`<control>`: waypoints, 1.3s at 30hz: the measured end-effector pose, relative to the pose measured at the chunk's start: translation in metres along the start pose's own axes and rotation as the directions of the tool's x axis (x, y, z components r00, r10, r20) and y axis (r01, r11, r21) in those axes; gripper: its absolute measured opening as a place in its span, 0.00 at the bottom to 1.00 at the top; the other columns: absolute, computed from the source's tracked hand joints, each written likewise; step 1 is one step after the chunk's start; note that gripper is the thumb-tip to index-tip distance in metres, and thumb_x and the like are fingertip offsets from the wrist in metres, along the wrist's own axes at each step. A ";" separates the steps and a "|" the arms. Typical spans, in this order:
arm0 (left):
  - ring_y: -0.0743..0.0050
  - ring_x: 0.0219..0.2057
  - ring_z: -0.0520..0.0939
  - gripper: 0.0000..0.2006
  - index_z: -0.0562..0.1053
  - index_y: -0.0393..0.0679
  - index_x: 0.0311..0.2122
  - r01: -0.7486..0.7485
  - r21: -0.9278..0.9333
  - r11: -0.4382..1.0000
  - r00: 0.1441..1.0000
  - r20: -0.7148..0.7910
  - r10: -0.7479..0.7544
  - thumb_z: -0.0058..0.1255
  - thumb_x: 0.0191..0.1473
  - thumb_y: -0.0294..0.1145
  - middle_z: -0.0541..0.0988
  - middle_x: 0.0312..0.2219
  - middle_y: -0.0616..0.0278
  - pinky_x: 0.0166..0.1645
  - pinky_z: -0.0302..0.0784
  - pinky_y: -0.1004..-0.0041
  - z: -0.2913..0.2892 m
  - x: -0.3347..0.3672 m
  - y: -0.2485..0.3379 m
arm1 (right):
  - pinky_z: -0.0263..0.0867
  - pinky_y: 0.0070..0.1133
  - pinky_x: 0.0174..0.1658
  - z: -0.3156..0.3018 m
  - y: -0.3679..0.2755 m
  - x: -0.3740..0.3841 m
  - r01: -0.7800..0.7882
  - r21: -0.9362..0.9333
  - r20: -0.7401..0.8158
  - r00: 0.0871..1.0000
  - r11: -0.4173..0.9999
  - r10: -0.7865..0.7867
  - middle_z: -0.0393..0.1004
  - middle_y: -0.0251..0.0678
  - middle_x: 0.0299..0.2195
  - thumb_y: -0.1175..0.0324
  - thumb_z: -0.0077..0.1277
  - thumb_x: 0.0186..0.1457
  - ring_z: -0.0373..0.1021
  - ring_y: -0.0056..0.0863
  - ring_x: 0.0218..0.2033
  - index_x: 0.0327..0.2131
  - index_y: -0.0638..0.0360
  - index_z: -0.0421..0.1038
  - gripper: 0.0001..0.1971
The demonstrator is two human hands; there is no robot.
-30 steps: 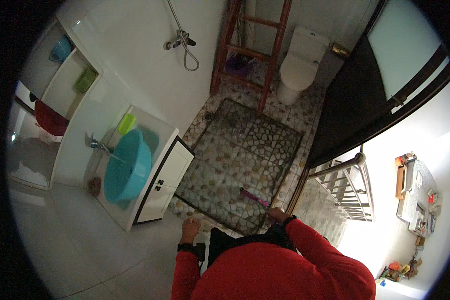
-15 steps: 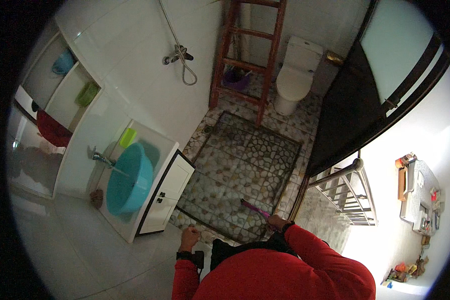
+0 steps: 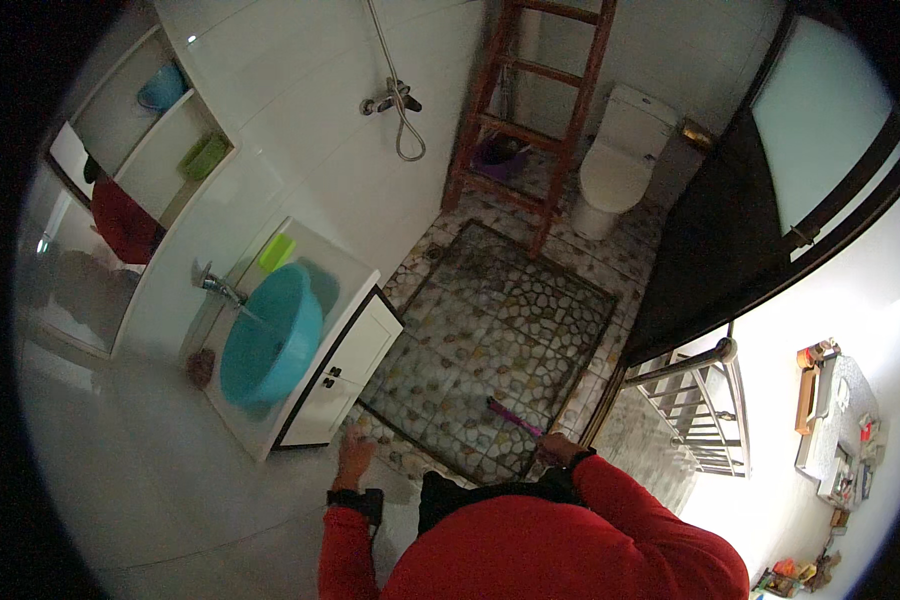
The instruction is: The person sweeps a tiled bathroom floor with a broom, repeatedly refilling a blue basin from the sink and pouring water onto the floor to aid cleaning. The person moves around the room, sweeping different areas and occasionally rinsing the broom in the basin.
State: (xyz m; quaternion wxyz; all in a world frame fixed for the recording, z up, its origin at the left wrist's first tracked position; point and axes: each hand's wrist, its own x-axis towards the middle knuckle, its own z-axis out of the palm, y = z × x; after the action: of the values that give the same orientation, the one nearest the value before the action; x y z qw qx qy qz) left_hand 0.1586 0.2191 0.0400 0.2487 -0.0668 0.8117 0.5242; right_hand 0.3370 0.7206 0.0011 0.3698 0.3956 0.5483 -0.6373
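In my right hand I hold a slim purple stick-like tool by one end. Its dark tip points up and left over the pebble-patterned floor, and its exact kind is too small to make out. My left hand is empty, fingers stretched out, just below the white cabinet of the washbasin. On that counter sits a large turquoise basin, under a metal tap from which water runs into it. A bright green box-like item lies behind the basin.
A reddish wooden ladder leans at the back beside a white toilet. A hand shower hangs on the tiled wall. To the right are a dark-framed door and a metal railing. Shelves line the left wall.
My left hand has moved left and a little upward, and its fingers have straightened. The right hand keeps the purple tool in nearly the same place. The whole view has shifted slightly.
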 end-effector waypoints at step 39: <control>0.53 0.40 0.76 0.38 0.68 0.31 0.43 -0.321 0.656 0.683 0.536 -0.468 0.702 0.76 0.30 0.45 0.75 0.38 0.46 0.42 0.74 0.57 -0.183 0.054 0.094 | 0.61 0.29 0.26 0.016 -0.024 0.020 0.453 -0.795 0.279 0.864 0.404 -0.419 0.71 0.39 0.22 0.59 0.49 0.60 0.64 0.29 0.19 0.28 0.61 0.71 0.14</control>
State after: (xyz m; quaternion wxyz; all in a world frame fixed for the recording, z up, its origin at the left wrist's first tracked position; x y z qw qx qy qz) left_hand 0.0164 0.1067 0.1511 -0.2367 0.0602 0.9276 0.2827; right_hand 0.3054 0.7072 -0.0062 0.3435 0.0000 0.8616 -0.3738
